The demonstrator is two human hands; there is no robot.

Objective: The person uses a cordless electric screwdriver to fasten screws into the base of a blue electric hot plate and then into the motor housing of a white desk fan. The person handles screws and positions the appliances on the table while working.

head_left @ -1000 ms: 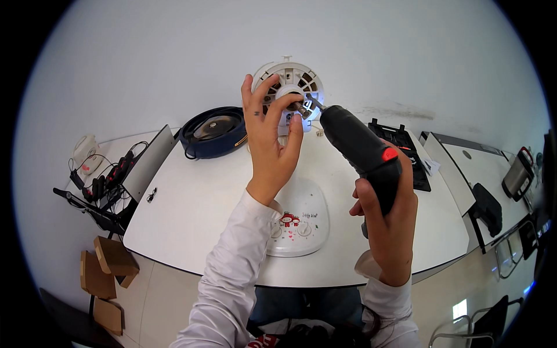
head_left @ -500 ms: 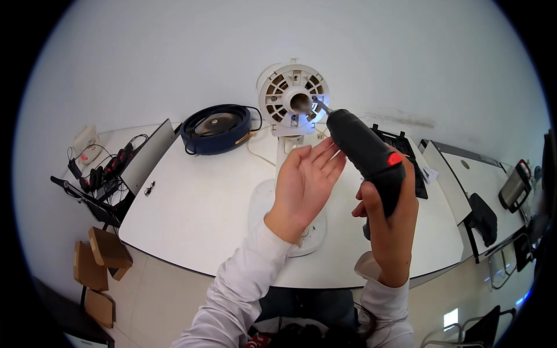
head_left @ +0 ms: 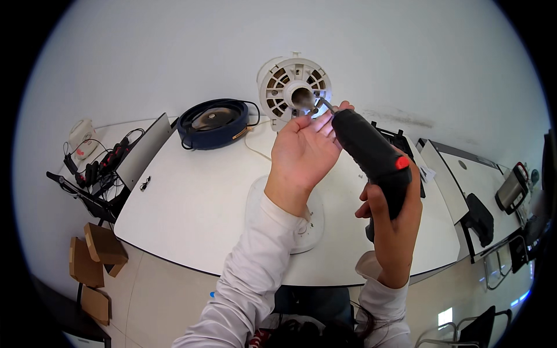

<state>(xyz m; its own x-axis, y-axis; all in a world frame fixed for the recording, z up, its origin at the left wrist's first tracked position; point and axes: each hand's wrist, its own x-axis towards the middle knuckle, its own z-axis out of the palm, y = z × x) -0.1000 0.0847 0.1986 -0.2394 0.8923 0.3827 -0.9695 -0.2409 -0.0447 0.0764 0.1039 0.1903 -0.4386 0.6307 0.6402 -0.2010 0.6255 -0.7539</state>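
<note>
A white round motor housing, slotted like the body of a fan, stands on a white round base on the table. My right hand grips a black cordless screwdriver with a red switch. Its bit reaches up toward the lower right of the housing's front; I cannot tell whether it touches a screw. Palm up under that spot, my left hand has its fingers stretched out, with the fingertips close below the bit. The stand's column is mostly hidden behind this hand.
A dark blue round appliance with a cord sits left of the housing. Behind my right hand lies a black tool case, partly hidden. The white table has a small dark item at its left. Cardboard boxes are on the floor at left.
My left hand has moved up, bringing its fingers under the bit and in front of the housing's lower part. The screwdriver has shifted slightly right with my right hand, and the view has shifted a little.
</note>
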